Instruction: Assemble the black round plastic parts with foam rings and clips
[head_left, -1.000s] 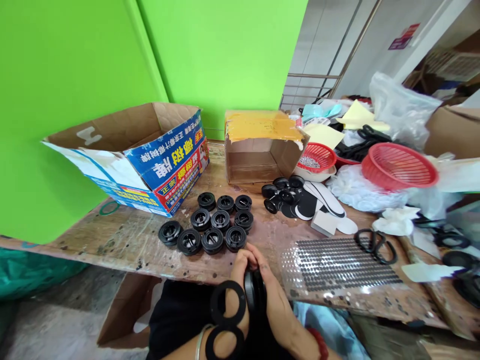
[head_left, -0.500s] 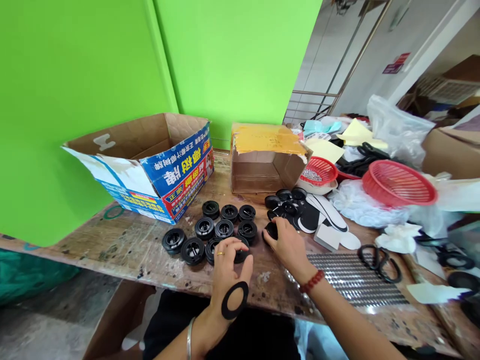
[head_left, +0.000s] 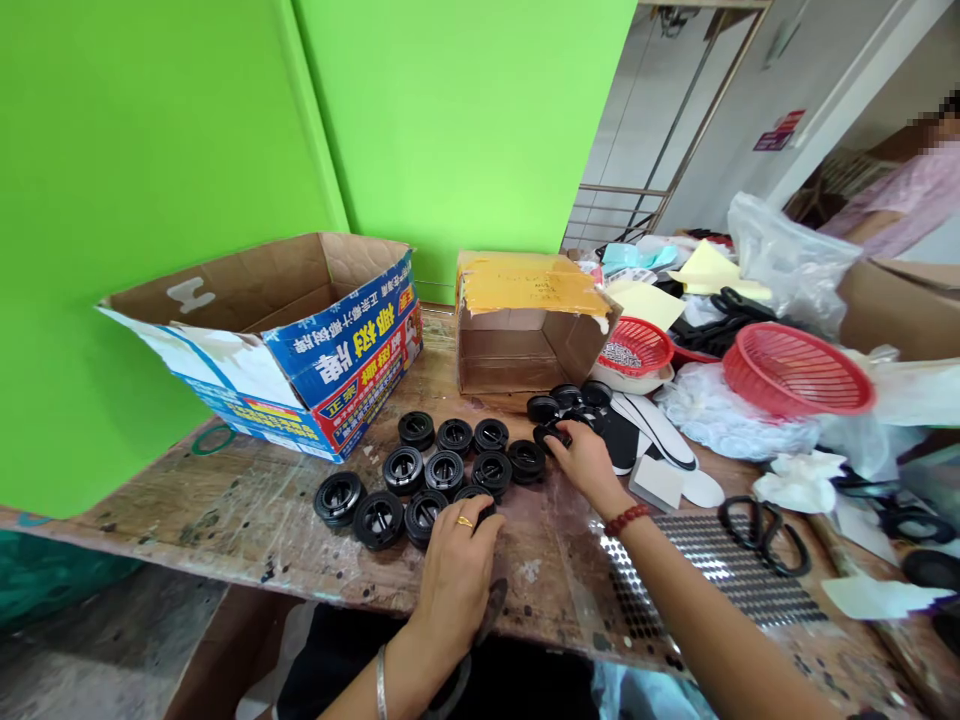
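Note:
Several round black plastic parts (head_left: 442,468) stand in rows on the worn wooden table (head_left: 225,500). My left hand (head_left: 456,570) rests on the near right part of that group, fingers curled over it. A flat black ring (head_left: 491,608) hangs by that hand's thumb at the table edge. My right hand (head_left: 585,462) reaches to a second heap of black parts (head_left: 570,400) by the small box, and its fingers close on one of them. One more black part (head_left: 526,458) stands between the two hands, at the right end of the rows.
An open printed carton (head_left: 300,330) lies on its side at the left, a small brown box (head_left: 525,320) behind the parts. Red baskets (head_left: 795,355), insoles (head_left: 660,425), plastic bags, black rings (head_left: 761,520) and a sheet of dots (head_left: 720,570) crowd the right. Another person (head_left: 900,195) stands at far right.
Both hands came up from my lap to the table. The right hand set a black part at the end of the rows, then reached on to the far heap. The left hand settled on the near row.

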